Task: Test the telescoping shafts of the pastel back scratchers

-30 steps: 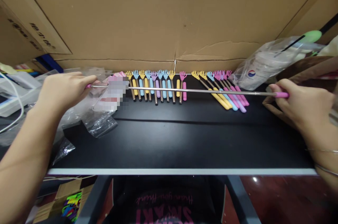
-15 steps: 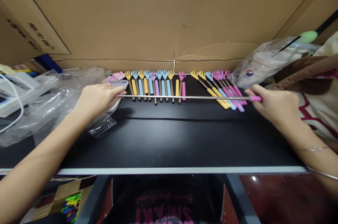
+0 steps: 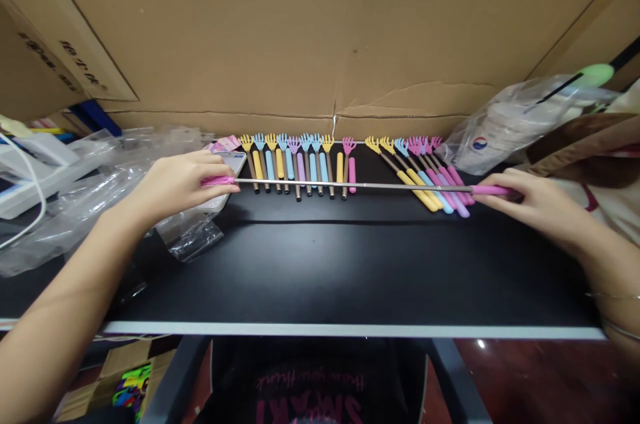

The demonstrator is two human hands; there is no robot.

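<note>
I hold a pink telescopic back scratcher (image 3: 350, 185) stretched out level over the black table (image 3: 330, 264). My left hand (image 3: 175, 184) pinches its pink claw end; my right hand (image 3: 530, 207) grips its pink handle. The thin metal rod runs between them, just in front of a row of several collapsed scratchers (image 3: 300, 164) in yellow, blue, purple and pink. A second, slanted group of scratchers (image 3: 425, 171) lies to the right, under the rod near my right hand.
A phone (image 3: 227, 167) lies by my left hand among crumpled clear plastic bags (image 3: 100, 191). Cardboard boxes (image 3: 320, 31) wall off the back. A plastic bag with items (image 3: 505, 121) and a brown bag (image 3: 590, 137) sit at the right.
My hands have come inward from a wide spread, so the rod is shorter than a second ago. The pink claw end now shows at my left fingers.
</note>
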